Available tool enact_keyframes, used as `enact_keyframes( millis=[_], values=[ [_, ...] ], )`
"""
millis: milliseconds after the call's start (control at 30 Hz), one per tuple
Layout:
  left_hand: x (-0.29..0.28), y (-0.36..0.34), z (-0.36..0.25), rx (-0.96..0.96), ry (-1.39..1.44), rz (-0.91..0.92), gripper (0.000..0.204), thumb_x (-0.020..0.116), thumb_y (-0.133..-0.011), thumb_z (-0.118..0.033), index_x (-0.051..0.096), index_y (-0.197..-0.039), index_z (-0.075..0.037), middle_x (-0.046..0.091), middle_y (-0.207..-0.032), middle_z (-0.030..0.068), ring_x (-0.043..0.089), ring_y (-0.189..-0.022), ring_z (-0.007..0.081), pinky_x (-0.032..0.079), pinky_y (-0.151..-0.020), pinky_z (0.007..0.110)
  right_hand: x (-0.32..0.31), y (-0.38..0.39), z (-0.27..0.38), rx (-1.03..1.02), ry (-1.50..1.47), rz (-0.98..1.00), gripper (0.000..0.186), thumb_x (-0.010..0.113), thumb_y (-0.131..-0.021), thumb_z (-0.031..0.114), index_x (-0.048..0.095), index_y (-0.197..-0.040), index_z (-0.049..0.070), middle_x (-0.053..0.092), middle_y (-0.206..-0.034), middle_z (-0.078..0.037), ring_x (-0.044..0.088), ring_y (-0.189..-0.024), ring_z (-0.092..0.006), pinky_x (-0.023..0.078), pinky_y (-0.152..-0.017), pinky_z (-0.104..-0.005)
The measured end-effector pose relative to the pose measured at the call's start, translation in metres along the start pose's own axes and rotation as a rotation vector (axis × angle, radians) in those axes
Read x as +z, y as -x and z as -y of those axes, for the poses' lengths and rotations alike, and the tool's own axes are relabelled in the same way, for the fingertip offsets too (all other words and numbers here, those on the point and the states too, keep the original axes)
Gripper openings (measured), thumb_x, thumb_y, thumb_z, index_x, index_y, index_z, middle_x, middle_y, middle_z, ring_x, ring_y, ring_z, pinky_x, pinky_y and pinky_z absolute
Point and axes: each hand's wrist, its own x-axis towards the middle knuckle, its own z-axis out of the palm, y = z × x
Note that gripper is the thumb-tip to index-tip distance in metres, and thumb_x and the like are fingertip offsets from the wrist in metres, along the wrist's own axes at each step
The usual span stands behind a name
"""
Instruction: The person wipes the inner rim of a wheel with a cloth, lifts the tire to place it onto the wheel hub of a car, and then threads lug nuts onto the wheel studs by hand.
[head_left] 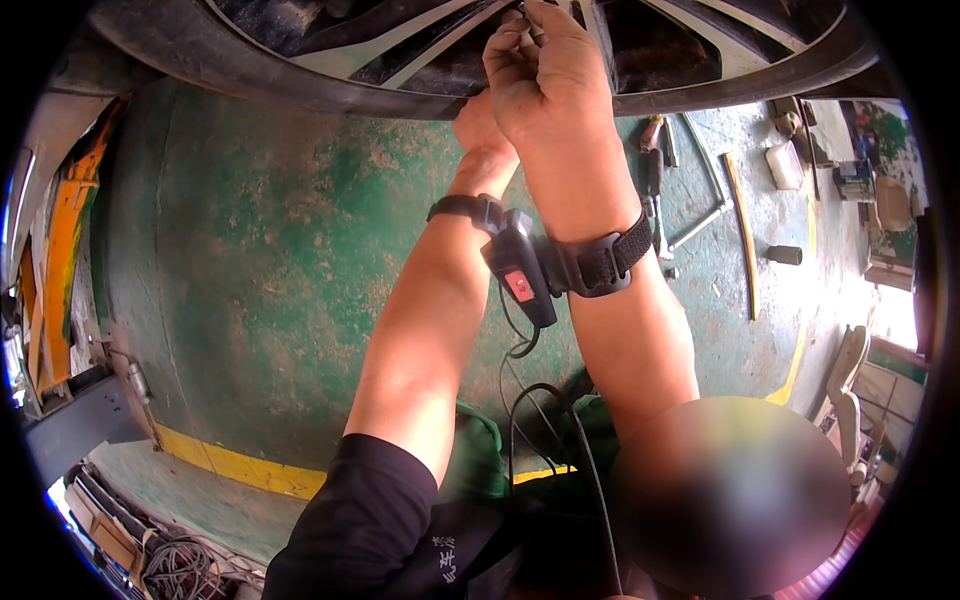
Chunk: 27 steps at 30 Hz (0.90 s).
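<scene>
A car wheel with a dark tire and spoked alloy rim hangs across the top of the view. My right hand is up against the spokes near the middle top, its fingers curled round something small and dark that I cannot make out. My left hand is lower and behind it, at the tire's lower edge, with its fingers hidden. Straps with black devices sit on both wrists, and cables hang from them.
On the green floor to the right lie tools, a bent metal bar, a wooden stick, a dark cylinder and a white container. An orange metal frame stands far left, above coiled hoses.
</scene>
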Motion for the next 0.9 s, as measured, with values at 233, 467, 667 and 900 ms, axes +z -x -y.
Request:
enact_keyframes(
  millis=[233,467,667,900],
  values=[
    [0.002,-0.002,0.001,-0.009,-0.004,-0.011,0.035,0.057,-0.083,-0.047,0.066,-0.095,-0.016,0.073,-0.09,0.0085,0.07,-0.086,0.0283,0.055,-0.068,0.04,0.004,0.002,-0.001,0.011,-0.034,-0.025,0.013,0.058,-0.095,0.007,0.057,-0.083,0.001,0.055,-0.073,-0.004,0.052,-0.061,-0.0126,0.046,-0.051,-0.0213],
    [0.004,-0.004,0.001,0.004,-0.007,-0.016,0.034,0.057,-0.083,-0.047,0.066,-0.094,-0.016,0.073,-0.09,0.0087,0.07,-0.086,0.0285,0.055,-0.067,0.04,0.009,0.009,-0.005,-0.059,0.056,-0.049,0.017,0.055,-0.096,0.009,0.055,-0.081,0.001,0.053,-0.071,-0.004,0.049,-0.059,-0.0129,0.044,-0.051,-0.0216],
    [0.005,-0.003,0.001,0.009,-0.013,-0.014,0.034,0.057,-0.082,-0.047,0.066,-0.094,-0.016,0.073,-0.089,0.0088,0.07,-0.086,0.0287,0.055,-0.067,0.04,0.0,-0.002,0.002,0.046,-0.022,0.041,0.02,0.052,-0.098,0.008,0.053,-0.079,0.002,0.052,-0.07,-0.005,0.048,-0.057,-0.0133,0.043,-0.05,-0.0224],
    [0.0,-0.003,0.006,0.002,-0.02,-0.023,0.034,0.057,-0.082,-0.046,0.067,-0.093,-0.016,0.072,-0.089,0.009,0.07,-0.085,0.0289,0.055,-0.067,0.04,0.005,0.001,-0.006,-0.013,-0.03,-0.063,0.016,0.056,-0.096,0.007,0.055,-0.081,0.002,0.053,-0.072,-0.004,0.048,-0.06,-0.0128,0.043,-0.051,-0.0223]
  ],
)
